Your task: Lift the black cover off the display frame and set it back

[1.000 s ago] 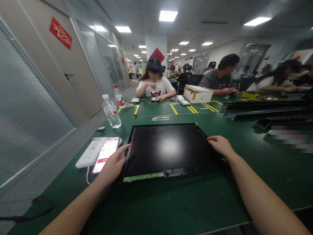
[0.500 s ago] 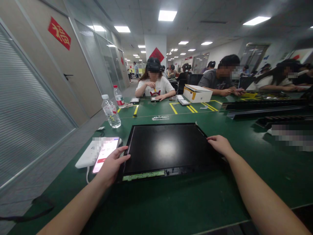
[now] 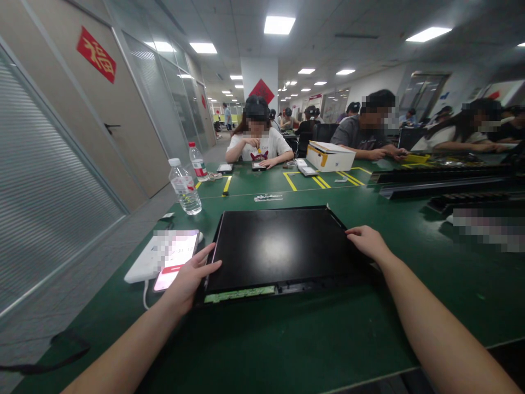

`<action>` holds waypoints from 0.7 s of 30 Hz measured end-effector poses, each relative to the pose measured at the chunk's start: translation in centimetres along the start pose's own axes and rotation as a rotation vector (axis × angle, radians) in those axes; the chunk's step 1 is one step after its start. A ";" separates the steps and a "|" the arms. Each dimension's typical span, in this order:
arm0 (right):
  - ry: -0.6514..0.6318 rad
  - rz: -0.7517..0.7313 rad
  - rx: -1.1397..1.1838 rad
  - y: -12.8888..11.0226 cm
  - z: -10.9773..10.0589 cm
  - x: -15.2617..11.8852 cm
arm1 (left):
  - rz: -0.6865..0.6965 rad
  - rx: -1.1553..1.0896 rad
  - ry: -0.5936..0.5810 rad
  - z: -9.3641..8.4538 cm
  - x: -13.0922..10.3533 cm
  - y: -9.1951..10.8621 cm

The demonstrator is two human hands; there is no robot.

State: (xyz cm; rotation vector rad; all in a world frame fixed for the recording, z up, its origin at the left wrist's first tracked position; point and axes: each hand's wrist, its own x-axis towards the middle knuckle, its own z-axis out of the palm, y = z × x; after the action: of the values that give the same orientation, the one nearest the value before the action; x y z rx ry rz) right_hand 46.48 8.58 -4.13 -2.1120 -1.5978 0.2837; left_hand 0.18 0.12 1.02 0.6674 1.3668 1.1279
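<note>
A black LCD panel (image 3: 270,249) lies screen-up over a shallow black frame (image 3: 324,285) on the green table, a soft light reflected in its middle. A strip of green circuit board (image 3: 240,294) shows along the near edge. My left hand (image 3: 192,276) grips the panel's left edge, thumb on top of the screen and the lower fingers hidden. At the right edge, my right hand (image 3: 366,241) is closed, its fingertips pinching the panel's side near the frame's rim. The panel's far left part stands slightly proud of the frame.
Left of the panel lie a lit phone (image 3: 176,262) and a white device (image 3: 141,260) with a cable. Two water bottles (image 3: 185,191) stand behind them. Black metal strips (image 3: 443,183) lie far right. Across the table, people work near a white box (image 3: 331,157).
The panel's left side has risen a little and shifted inward from the frame's left and far rims. My left thumb reaches slightly farther over the screen. My right hand has barely moved.
</note>
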 end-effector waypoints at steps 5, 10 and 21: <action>0.000 0.008 -0.006 -0.1 0.0 0.0 | -0.013 0.018 -0.055 -0.2 0.1 -0.1; -0.028 0.010 -0.022 -0.3 -0.2 -0.1 | 0.012 0.047 -0.076 -0.5 0.3 -0.3; 0.000 0.009 -0.001 -0.1 0.1 0.0 | 0.125 0.005 -0.092 -0.5 0.4 -0.4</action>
State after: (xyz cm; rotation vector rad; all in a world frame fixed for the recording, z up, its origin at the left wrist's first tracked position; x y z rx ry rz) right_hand 46.37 8.61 -4.15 -2.1201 -1.5889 0.2862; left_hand -0.29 0.22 0.47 0.8075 1.2643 1.1783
